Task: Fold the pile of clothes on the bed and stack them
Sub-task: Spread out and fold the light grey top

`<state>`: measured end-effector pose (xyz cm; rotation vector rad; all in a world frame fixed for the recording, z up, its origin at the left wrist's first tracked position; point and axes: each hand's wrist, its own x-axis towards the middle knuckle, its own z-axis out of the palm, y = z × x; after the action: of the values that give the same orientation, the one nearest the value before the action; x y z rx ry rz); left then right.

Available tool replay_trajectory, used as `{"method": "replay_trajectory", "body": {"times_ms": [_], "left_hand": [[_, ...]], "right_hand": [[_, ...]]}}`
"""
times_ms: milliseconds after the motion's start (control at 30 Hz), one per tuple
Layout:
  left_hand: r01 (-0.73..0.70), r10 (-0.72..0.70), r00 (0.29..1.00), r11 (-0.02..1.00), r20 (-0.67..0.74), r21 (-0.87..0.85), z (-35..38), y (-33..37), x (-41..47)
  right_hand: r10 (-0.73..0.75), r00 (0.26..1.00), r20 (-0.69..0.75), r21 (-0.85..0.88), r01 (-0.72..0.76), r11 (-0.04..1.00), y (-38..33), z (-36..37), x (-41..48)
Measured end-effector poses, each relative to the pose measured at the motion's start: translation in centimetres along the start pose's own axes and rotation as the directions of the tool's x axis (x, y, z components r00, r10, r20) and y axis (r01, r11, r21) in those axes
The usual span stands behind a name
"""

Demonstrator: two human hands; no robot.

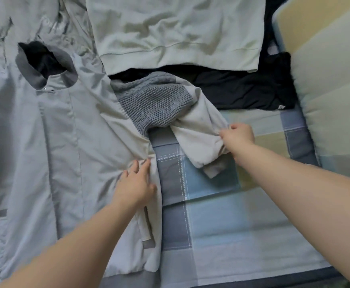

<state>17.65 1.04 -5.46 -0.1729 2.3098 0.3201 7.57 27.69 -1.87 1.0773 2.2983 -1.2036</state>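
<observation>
The grey jacket (62,132) is laid flat on the bed (222,215), and its side is pressed down by the left hand (135,183), fingers straight and splayed on the fabric. Over on the other side, the sleeve (199,132) is pinched near the cuff by the right hand (239,136), fingers curled into bunched cloth, just below a black garment (242,90).

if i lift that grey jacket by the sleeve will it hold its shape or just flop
Probably floppy: the sleeve bunches and creases where the right hand grips it. The jacket looks thin and smooth, so it may slide on the bedsheet; the left hand pressing its side likely steadies it.
</observation>
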Motion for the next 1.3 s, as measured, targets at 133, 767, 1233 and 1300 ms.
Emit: {"method": "replay_trajectory", "body": {"times_ms": [133,767,1233,1300], "left_hand": [[0.060,-0.059,0.994,0.998,-0.088,0.008,-3.4,1.6,-1.4],[-0.467,0.493,0.821,0.870,-0.289,0.159,-8.3,16.8,15.5],[-0.457,0.505,0.841,0.856,-0.197,0.244,-7.4,15.7,18.0],[-0.452,0.497,0.845,0.860,-0.195,0.237,-7.5,15.8,17.7]], "right_hand": [[-0.322,0.932,-0.168,-0.301,0.263,0.917,-2.2,-9.5,0.5],[-0.247,0.961,-0.127,-0.507,0.151,0.849,1.0,-10.1,8.9],[0.075,0.971,-0.227,0.182,-0.034,0.983,0.7,-13.0,11.2],[0.049,0.980,-0.192,0.334,0.018,0.942,0.7,-14.4,10.2]]}}
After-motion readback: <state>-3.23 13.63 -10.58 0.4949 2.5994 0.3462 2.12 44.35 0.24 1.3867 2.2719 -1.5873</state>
